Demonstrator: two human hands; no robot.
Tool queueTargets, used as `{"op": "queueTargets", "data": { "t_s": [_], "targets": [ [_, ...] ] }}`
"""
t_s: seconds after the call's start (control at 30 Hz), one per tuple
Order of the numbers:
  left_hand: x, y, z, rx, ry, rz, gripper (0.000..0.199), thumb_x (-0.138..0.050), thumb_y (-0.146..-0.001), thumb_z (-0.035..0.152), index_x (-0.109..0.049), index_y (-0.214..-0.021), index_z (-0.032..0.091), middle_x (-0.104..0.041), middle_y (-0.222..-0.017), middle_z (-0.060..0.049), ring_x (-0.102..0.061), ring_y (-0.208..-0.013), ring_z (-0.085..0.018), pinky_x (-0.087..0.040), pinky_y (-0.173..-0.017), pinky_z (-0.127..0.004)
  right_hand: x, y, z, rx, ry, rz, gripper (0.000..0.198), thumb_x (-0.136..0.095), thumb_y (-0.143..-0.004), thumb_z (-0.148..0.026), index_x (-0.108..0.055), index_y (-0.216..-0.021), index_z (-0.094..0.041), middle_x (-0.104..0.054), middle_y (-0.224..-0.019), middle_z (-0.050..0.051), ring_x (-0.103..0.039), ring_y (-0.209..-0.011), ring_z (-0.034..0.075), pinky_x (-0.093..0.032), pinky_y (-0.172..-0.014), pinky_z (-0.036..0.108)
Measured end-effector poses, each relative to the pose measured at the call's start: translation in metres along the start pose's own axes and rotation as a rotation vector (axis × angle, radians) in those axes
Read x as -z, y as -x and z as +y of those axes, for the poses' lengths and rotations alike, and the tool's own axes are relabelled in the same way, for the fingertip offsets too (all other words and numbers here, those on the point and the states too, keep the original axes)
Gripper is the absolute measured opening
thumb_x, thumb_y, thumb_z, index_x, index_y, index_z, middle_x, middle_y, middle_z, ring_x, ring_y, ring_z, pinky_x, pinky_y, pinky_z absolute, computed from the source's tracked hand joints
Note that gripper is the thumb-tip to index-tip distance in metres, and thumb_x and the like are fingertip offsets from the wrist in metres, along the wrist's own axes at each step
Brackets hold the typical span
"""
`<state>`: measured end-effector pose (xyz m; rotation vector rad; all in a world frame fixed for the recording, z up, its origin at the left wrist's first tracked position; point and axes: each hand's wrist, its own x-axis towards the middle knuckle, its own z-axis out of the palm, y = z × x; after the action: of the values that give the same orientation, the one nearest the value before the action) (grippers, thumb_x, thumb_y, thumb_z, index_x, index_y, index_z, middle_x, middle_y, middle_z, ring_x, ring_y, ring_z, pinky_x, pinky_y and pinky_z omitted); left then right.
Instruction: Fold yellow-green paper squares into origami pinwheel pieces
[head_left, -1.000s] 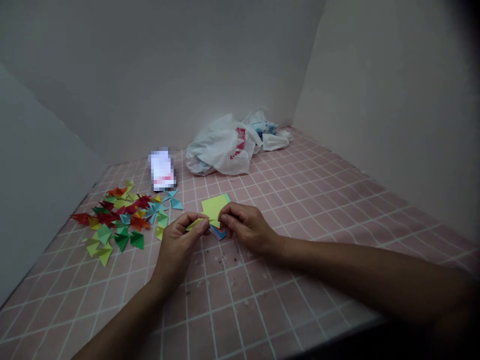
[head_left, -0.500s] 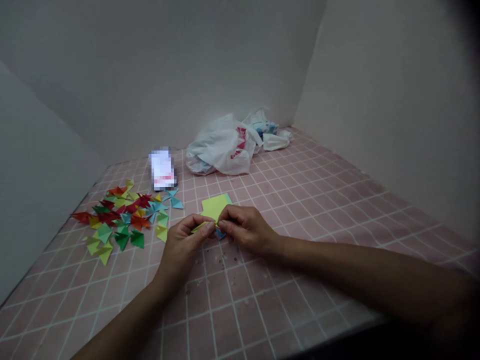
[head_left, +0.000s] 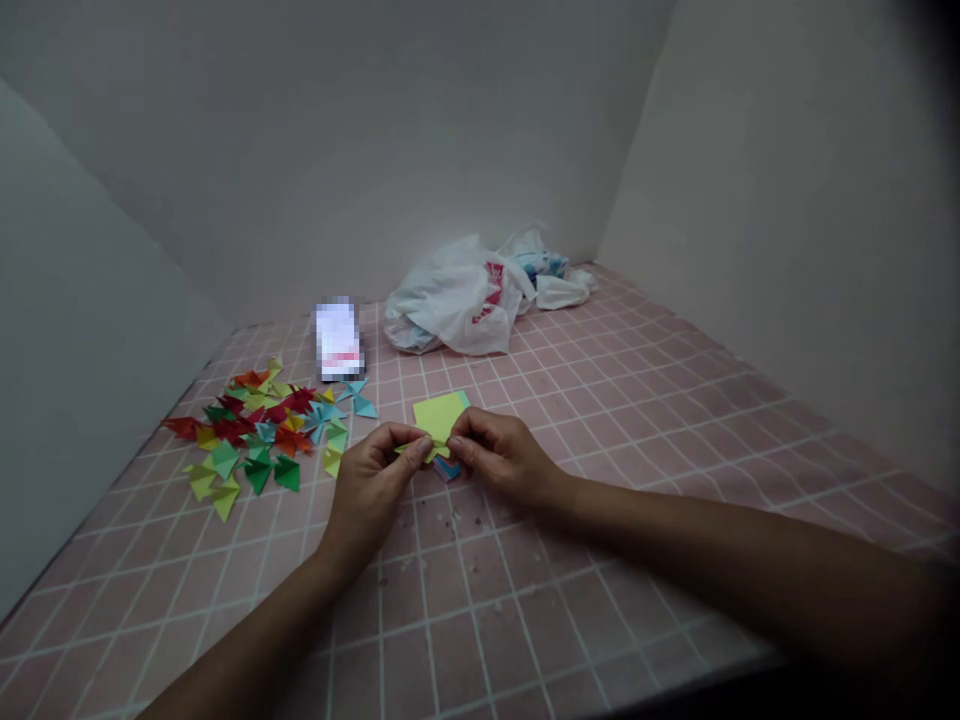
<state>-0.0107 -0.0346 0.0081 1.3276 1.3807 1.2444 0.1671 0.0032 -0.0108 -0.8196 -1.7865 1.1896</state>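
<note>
Between my two hands is a small piece of folded yellow paper (head_left: 436,451). My left hand (head_left: 382,475) pinches its left part between thumb and forefinger, and my right hand (head_left: 501,452) pinches the right end. The fingers hide much of the folds. Just beyond my fingertips lies a stack of square paper sheets (head_left: 437,411), yellow on top, with a light green edge showing at the right. A bit of blue paper (head_left: 448,469) shows below the yellow piece, beside my right thumb.
Left of my hands spreads a pile of folded paper pieces (head_left: 259,425) in red, orange, yellow, green and blue. Behind it stands a phone (head_left: 339,340) with a blurred screen. White plastic bags (head_left: 457,300) lie at the back on the pink tiled surface (head_left: 637,400), against grey walls.
The view has shifted slightly, so the things on the surface appear a little further right. My fingertips have drawn slightly apart, and more of the folded yellow paper shows between them.
</note>
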Motion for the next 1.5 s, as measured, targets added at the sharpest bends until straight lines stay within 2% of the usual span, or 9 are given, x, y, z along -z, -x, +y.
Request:
{"op": "queueTargets", "data": {
  "t_s": [0.17, 0.3, 0.4, 0.57, 0.7, 0.9, 1.07, 1.33, 1.5],
  "targets": [
    [-0.0002, -0.0002, 0.0031, -0.008, -0.028, -0.082, 0.016, -0.074, -0.076, 0.032, -0.071, -0.074, 0.016, -0.068, -0.068, 0.000, -0.062, -0.065, -0.014, -0.047, -0.063, -0.024, -0.0005, -0.0003, 0.0009, 0.012, -0.021, -0.049, 0.013, -0.062, -0.088, -0.028, -0.060, -0.080, -0.018, -0.062, -0.070, 0.000, -0.056, -0.063, 0.013, -0.042, -0.060, 0.026],
    [-0.0005, -0.0011, 0.0025, 0.009, 0.037, -0.056, 0.017, -0.073, -0.077, 0.034, -0.069, -0.078, 0.017, -0.068, -0.067, 0.001, -0.063, -0.065, -0.014, -0.049, -0.064, -0.024, -0.0014, 0.0010, 0.0034, -0.048, -0.053, 0.001, 0.017, -0.060, -0.091, -0.028, -0.057, -0.077, -0.018, -0.060, -0.066, -0.001, -0.055, -0.059, 0.012, -0.042, -0.059, 0.026],
    [0.0000, -0.0015, 0.0036, 0.013, 0.009, -0.034, 0.017, -0.072, -0.077, 0.033, -0.068, -0.073, 0.017, -0.068, -0.064, 0.000, -0.062, -0.063, -0.014, -0.048, -0.063, -0.024, -0.0020, 0.0008, 0.0044, -0.049, -0.056, 0.011, 0.017, -0.061, -0.090, -0.028, -0.057, -0.077, -0.018, -0.060, -0.066, -0.001, -0.054, -0.060, 0.012, -0.042, -0.059, 0.026],
    [0.0012, 0.0000, 0.0073, 0.041, -0.028, -0.108, 0.019, -0.073, -0.076, 0.034, -0.069, -0.068, 0.017, -0.068, -0.063, -0.001, -0.062, -0.061, -0.014, -0.048, -0.060, -0.024, -0.0023, 0.0008, 0.0015, -0.076, -0.100, -0.042, 0.017, -0.065, -0.086, -0.030, -0.059, -0.076, -0.018, -0.061, -0.066, -0.001, -0.055, -0.058, 0.012, -0.041, -0.056, 0.026],
    [0.0046, -0.0005, 0.0073, 0.077, -0.006, -0.149, 0.025, -0.067, -0.084, 0.038, -0.069, -0.071, 0.017, -0.071, -0.064, -0.003, -0.066, -0.062, -0.016, -0.051, -0.064, -0.027, -0.0041, 0.0025, -0.0006, -0.240, -0.328, -0.065, 0.020, -0.066, -0.085, -0.031, -0.057, -0.073, -0.018, -0.059, -0.059, -0.003, -0.054, -0.049, 0.010, -0.040, -0.050, 0.024],
    [0.0078, -0.0039, 0.0018, -0.012, 0.031, -0.005, 0.026, -0.066, -0.087, 0.041, -0.069, -0.077, 0.016, -0.069, -0.070, -0.002, -0.065, -0.065, -0.015, -0.053, -0.066, -0.028, -0.0060, -0.0008, 0.0039, -0.403, -0.657, 0.002, 0.029, -0.077, -0.076, -0.035, -0.056, -0.071, -0.016, -0.064, -0.062, -0.002, -0.054, -0.046, 0.007, -0.040, -0.048, 0.022],
    [0.0021, -0.0007, -0.0016, 0.024, 0.158, -0.144, 0.023, -0.071, -0.084, 0.037, -0.071, -0.099, 0.019, -0.071, -0.079, 0.000, -0.066, -0.068, -0.014, -0.054, -0.068, -0.026, -0.0078, -0.0026, 0.0067, -0.500, -0.863, -0.068, 0.030, -0.081, -0.074, -0.033, -0.057, -0.071, -0.015, -0.062, -0.060, -0.003, -0.053, -0.044, 0.007, -0.040, -0.047, 0.022],
    [0.0027, 0.0012, 0.0007, 0.056, 0.152, -0.179, 0.023, -0.071, -0.084, 0.039, -0.072, -0.087, 0.017, -0.068, -0.072, 0.000, -0.064, -0.065, -0.014, -0.054, -0.065, -0.025, -0.0060, -0.0012, 0.0039, -0.501, -0.828, -0.182, 0.031, -0.086, -0.068, -0.033, -0.062, -0.074, -0.014, -0.063, -0.068, -0.001, -0.051, -0.054, 0.008, -0.043, -0.052, 0.022],
    [0.0011, 0.0022, 0.0014, 0.041, 0.218, -0.160, 0.024, -0.073, -0.082, 0.032, -0.068, -0.102, 0.019, -0.065, -0.079, 0.002, -0.065, -0.068, -0.012, -0.055, -0.066, -0.024, -0.0039, -0.0026, 0.0050, -0.502, -0.873, -0.188, 0.028, -0.085, -0.071, -0.029, -0.062, -0.076, -0.014, -0.061, -0.066, -0.002, -0.052, -0.056, 0.009, -0.044, -0.054, 0.022]
  ]
}}
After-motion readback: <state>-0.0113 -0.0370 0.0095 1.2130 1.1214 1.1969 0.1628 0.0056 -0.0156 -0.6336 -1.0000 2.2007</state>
